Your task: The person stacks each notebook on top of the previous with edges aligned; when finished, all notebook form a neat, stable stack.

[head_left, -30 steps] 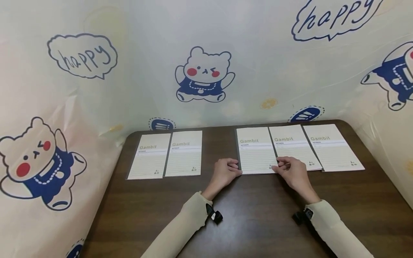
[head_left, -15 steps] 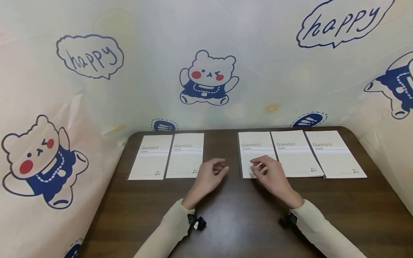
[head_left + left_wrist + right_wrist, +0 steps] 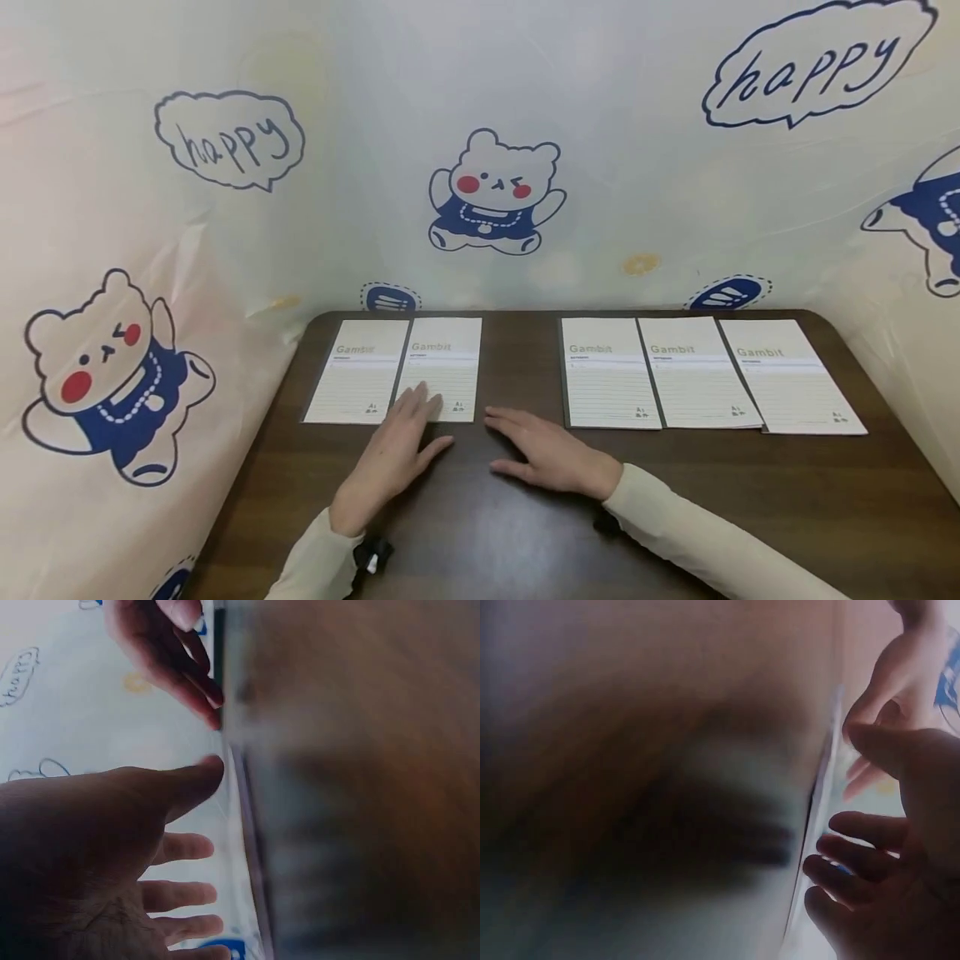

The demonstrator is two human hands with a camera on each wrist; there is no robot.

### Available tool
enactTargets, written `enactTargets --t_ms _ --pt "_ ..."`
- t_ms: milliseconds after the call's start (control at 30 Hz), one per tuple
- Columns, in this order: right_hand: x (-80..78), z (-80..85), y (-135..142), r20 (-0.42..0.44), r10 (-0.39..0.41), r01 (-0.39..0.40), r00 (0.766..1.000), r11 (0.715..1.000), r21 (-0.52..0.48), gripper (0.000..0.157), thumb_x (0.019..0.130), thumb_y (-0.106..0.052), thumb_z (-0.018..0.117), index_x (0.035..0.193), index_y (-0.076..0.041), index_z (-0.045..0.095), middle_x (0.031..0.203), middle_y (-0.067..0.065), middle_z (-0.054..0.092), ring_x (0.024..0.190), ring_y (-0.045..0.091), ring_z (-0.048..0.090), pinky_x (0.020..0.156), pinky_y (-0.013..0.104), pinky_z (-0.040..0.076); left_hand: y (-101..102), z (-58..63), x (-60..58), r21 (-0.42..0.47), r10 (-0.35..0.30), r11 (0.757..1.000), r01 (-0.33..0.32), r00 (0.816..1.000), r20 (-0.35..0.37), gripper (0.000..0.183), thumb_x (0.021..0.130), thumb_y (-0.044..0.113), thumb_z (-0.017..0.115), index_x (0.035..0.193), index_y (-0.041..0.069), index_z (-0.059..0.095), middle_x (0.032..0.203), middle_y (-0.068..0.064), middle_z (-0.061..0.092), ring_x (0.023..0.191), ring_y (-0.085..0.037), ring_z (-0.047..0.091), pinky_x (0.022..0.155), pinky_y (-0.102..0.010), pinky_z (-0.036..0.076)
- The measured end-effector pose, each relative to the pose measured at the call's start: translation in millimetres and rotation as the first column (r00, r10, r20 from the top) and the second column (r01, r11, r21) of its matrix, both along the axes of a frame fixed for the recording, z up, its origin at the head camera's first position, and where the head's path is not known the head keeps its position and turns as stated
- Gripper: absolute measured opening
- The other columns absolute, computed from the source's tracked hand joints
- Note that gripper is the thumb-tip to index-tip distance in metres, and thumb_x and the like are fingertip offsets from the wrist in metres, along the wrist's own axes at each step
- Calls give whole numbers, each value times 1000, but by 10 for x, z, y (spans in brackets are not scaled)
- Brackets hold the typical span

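Two white notebooks marked Gambit lie side by side at the table's left: an outer notebook (image 3: 352,375) and an inner notebook (image 3: 442,362). My left hand (image 3: 393,454), fingers extended, is over the near edges of this pair; whether it touches them I cannot tell. My right hand (image 3: 551,454) is to the right of the inner notebook, fingers straight and pointing left, holding nothing. On the right lie three more such notebooks in a row: a left one (image 3: 609,379), a middle one (image 3: 697,375) and a right one (image 3: 795,383). Both wrist views show spread fingers with nothing in them.
The dark wooden table (image 3: 517,542) has rounded far corners. Behind it hangs a pale curtain (image 3: 360,192) printed with bears and "happy" bubbles. A strip of bare wood separates the two notebook groups.
Both hands have left the left notebook of the right-hand row and moved left, their fingers straightening. The notebooks appear to have stayed in place while the head view shifted slightly.
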State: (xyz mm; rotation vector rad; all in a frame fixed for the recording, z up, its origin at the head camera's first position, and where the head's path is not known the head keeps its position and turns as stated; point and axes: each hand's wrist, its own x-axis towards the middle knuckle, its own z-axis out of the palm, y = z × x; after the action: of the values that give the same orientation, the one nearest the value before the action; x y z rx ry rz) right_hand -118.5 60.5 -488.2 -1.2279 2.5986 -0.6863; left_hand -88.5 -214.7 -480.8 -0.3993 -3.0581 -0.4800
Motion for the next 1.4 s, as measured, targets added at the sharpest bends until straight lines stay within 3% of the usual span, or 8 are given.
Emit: enactTargets --t_ms 167,333,667,933,1167,1400 --pt "0 -55 -164 -15 122 -121 992 990 67 79 106 -53 54 165 -9 28 175 8 24 161 28 28 126 47 36 -177 -48 91 -49 -16 999 18 999 38 74 98 47 71 155 6 49 166 -27 34 153 -52 33 122 -65 34" --pt "-43 -72 -261 -48 179 -172 983 977 127 81 106 -56 50 165 -6 27 175 9 21 162 26 25 128 46 34 -244 -103 128 -56 -34 998 38 997 72 79 98 51 69 157 6 45 166 -27 34 154 -50 33 122 -62 36" --pt "-19 -43 -235 -27 175 -169 984 975 147 80 106 -57 50 165 -7 28 175 7 22 162 24 25 128 47 33 -192 -71 160 -50 -29 998 35 993 113 80 97 55 68 156 5 47 165 -28 34 154 -51 32 121 -60 38" --pt "182 -34 4 -20 172 -168 985 977 130 79 106 -58 50 164 -9 31 175 6 25 161 25 29 124 45 40 27 27 391 -25 -22 999 27 983 183 76 97 55 69 154 8 52 164 -27 38 152 -51 35 112 -63 47" --pt "375 4 175 4 160 -160 987 978 135 78 105 -58 50 165 -11 32 175 3 25 161 22 29 123 46 41 181 35 600 -19 -51 998 55 986 158 74 97 54 69 152 7 53 163 -28 40 148 -53 39 104 -62 53" --pt "410 23 213 62 133 -139 989 985 104 76 106 -59 49 165 -13 32 175 1 25 161 22 29 123 46 40 183 -37 629 11 -47 999 46 990 131 71 97 51 70 152 9 54 164 -25 40 149 -50 39 105 -60 54"
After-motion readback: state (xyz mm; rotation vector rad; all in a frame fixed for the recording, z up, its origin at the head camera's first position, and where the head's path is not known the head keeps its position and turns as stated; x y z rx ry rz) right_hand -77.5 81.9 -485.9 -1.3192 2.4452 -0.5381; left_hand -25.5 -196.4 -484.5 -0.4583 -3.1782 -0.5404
